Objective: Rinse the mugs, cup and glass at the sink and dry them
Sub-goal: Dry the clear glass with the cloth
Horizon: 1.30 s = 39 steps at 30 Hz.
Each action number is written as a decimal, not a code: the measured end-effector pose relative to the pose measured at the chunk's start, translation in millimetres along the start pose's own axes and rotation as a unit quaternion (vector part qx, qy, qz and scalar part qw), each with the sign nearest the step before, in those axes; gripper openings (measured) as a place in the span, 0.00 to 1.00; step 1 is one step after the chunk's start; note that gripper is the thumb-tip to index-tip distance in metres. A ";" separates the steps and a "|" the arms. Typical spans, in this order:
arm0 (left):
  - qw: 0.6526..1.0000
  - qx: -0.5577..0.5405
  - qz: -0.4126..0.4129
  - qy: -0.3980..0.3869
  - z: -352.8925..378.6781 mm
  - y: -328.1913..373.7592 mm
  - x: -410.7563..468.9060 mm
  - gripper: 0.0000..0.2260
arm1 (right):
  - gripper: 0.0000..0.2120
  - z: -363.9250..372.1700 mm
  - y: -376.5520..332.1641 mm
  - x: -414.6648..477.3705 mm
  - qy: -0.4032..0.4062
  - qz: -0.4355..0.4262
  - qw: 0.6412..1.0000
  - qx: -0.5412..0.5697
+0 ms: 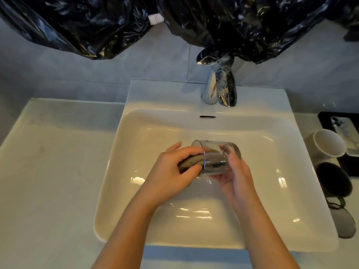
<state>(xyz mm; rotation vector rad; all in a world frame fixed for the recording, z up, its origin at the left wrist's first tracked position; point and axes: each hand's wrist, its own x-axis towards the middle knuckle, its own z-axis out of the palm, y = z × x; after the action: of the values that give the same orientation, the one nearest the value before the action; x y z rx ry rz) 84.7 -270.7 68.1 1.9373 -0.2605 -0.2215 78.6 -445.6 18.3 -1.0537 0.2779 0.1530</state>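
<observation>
— So, where do we hold the glass (pixel 215 158)?
— Sideways over the sink (pixel 252 220). Our right hand (pixel 239 175) curls round its base, and our left hand (pixel 171 171) pinches a cloth (pixel 191 163) pushed into its mouth. If wet, it is likely slippery, and fragile, so we grip the wall, not the rim.
— Running water?
— We cannot tell; plastic (pixel 227 90) half-hides the tap (pixel 209 92).
</observation>
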 end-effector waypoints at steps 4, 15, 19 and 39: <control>0.994 -0.019 0.015 -0.110 5.8 -11.7 4.7 0.27 | 0.20 -18.7 -5.5 6.1 -0.004 -0.018 1.000 0.015; 0.959 -0.225 -0.117 -0.125 27.5 -13.6 28.1 0.29 | 0.31 -30.9 -20.5 14.4 -0.031 -0.068 0.979 -0.190; 0.954 -0.250 -0.104 -0.126 25.3 -12.1 24.4 0.28 | 0.32 -35.2 -26.5 20.7 -0.038 -0.058 0.984 -0.163; 0.928 -0.307 -0.177 -0.112 24.4 -27.5 21.3 0.18 | 0.29 -29.5 -15.1 24.5 -0.147 -0.051 0.961 -0.229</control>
<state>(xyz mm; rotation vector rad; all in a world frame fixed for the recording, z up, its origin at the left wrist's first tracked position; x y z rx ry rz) 100.5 -288.4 32.9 1.3179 0.0219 -0.6825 101.4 -478.9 9.9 -1.4822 -0.0896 0.2860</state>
